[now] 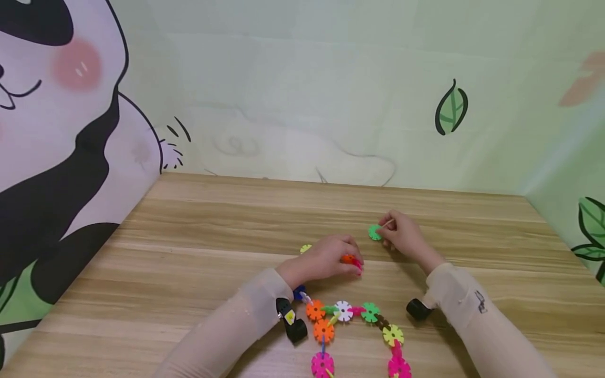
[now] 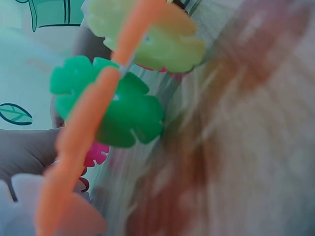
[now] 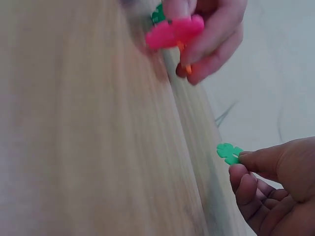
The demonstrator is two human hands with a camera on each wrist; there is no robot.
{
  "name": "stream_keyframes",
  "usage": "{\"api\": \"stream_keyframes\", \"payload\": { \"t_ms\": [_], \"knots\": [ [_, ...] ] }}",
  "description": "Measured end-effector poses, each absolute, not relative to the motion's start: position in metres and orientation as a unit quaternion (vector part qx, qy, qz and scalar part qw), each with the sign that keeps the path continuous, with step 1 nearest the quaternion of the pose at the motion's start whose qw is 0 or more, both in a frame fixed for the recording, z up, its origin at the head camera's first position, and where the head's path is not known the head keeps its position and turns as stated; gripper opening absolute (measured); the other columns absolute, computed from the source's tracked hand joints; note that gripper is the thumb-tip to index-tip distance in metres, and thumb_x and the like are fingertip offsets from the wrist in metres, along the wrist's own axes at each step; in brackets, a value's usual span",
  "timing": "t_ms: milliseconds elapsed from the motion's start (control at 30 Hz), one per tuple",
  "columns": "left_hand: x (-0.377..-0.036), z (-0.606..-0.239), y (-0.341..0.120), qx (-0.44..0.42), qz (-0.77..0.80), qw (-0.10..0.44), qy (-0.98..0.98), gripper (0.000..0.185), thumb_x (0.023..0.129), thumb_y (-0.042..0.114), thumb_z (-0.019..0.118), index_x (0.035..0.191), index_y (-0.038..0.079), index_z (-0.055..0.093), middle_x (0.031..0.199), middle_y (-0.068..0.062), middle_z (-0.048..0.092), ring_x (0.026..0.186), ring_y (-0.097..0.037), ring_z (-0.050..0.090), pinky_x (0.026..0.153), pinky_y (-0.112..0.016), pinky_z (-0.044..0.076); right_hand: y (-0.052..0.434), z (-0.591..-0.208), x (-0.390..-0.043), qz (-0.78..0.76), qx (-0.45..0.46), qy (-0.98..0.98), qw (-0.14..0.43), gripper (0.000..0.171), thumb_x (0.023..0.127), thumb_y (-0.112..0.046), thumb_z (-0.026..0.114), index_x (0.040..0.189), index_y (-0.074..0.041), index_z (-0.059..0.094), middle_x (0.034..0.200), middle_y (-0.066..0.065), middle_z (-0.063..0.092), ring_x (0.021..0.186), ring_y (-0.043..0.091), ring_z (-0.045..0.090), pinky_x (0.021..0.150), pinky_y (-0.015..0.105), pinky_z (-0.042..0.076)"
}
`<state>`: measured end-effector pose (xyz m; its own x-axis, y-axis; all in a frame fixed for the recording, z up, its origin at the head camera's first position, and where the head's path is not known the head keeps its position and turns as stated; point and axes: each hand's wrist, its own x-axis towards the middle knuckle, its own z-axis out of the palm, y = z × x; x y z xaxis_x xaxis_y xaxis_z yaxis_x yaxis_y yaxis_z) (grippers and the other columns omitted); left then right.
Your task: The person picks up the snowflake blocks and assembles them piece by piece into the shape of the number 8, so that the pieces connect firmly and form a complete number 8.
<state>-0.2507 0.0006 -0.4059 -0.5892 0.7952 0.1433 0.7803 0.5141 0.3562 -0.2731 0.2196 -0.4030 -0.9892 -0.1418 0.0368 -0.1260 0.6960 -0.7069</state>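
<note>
My right hand [image 1: 405, 237] pinches a green disc [image 1: 375, 232] just right of the pink-and-orange pieces [image 1: 352, 260] gripped in my left hand [image 1: 326, 260], mid-table.

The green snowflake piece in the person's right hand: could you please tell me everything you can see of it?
The green snowflake piece is a small, flat, round disc with notched, petal-like lobes round its rim, in what looks like bright plastic. The right hand pinches it at one edge between its fingertips, just above the wooden table. It is single, joined to no other piece, and apart from the left hand.
</note>
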Motion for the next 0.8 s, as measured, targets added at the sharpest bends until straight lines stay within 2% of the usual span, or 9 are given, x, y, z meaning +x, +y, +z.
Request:
{"api": "stream_keyframes", "payload": {
  "t_ms": [300,633,800],
  "knots": [
    [-0.252,-0.408,-0.001,0.459,0.196,0.014,0.867,0.022,0.089,0.028,0.068,0.105,0.014,0.074,0.108,-0.003,0.065,0.1,-0.015,0.062,0.092,-0.026,0.048,0.218,-0.404,-0.236,-0.43,-0.102,0.897,0.034,0.016,0.093,-0.003,0.058,0.104,0.008,0.054,0.077,0.011,0.061,0.056,0.012,0.056,0.049,0.023,0.049],
    [-0.25,-0.406,-0.001,0.426,0.199,0.036,0.882,0.023,0.09,0.028,0.067,0.107,0.013,0.072,0.115,-0.002,0.064,0.107,-0.016,0.061,0.098,-0.026,0.046,0.217,-0.409,-0.202,-0.502,-0.131,0.85,0.09,0.021,0.094,-0.001,0.056,0.107,0.014,0.053,0.085,0.016,0.062,0.066,0.012,0.061,0.06,0.027,0.056],
    [-0.251,-0.407,0.0,0.423,0.202,0.034,0.883,0.023,0.091,0.029,0.067,0.107,0.013,0.072,0.115,-0.002,0.064,0.107,-0.016,0.061,0.097,-0.026,0.047,0.216,-0.41,-0.195,-0.508,-0.137,0.842,0.12,0.025,0.095,-0.008,0.058,0.109,0.011,0.051,0.079,0.012,0.063,0.064,0.011,0.061,0.052,0.027,0.052]
  ]
}}
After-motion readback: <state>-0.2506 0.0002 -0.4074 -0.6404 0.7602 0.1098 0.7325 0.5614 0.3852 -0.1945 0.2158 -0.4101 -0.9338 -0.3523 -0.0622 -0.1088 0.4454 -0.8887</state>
